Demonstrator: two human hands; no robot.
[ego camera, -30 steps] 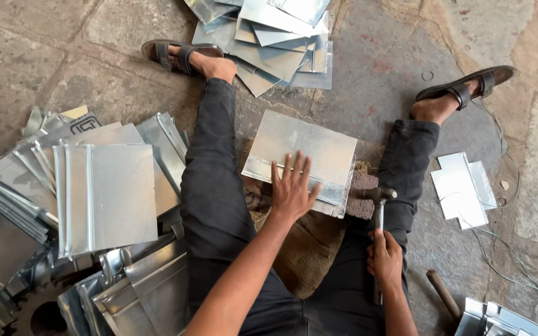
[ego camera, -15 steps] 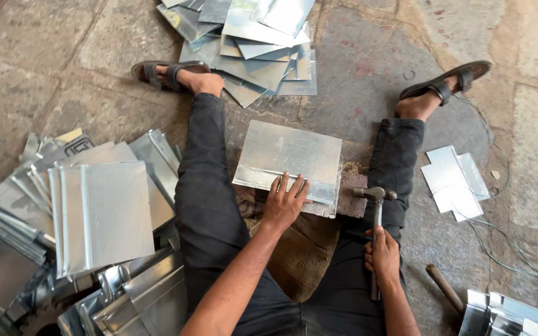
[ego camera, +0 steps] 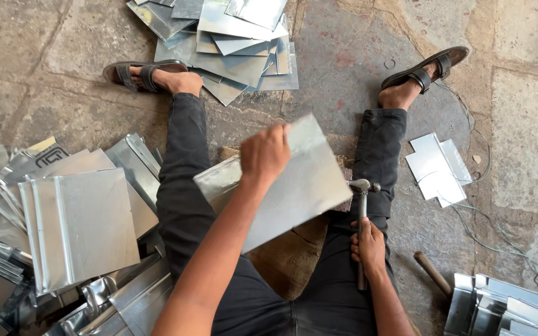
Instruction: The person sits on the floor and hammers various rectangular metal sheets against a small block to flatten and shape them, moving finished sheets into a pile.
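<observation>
Head view: left hand (ego camera: 266, 154) has lifted the metal sheet (ego camera: 294, 186) off the block — grip now clenched on its upper edge, sheet tilted above the lap. Right hand (ego camera: 368, 246) keeps its grip closed on the hammer (ego camera: 361, 205), head lowered — striking has paused.

One hammer (ego camera: 361, 211), two sandals (ego camera: 141, 71) (ego camera: 428, 65), one lifted metal sheet (ego camera: 294, 186), one burlap sack (ego camera: 291, 258), and three sheet piles at 12, 4 and 9 o'clock.

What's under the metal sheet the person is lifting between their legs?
Under the raised metal sheet, brown burlap cloth shows at its near edge and a dark block beside the hammer. The sheet covers whatever else lies beneath.
</observation>
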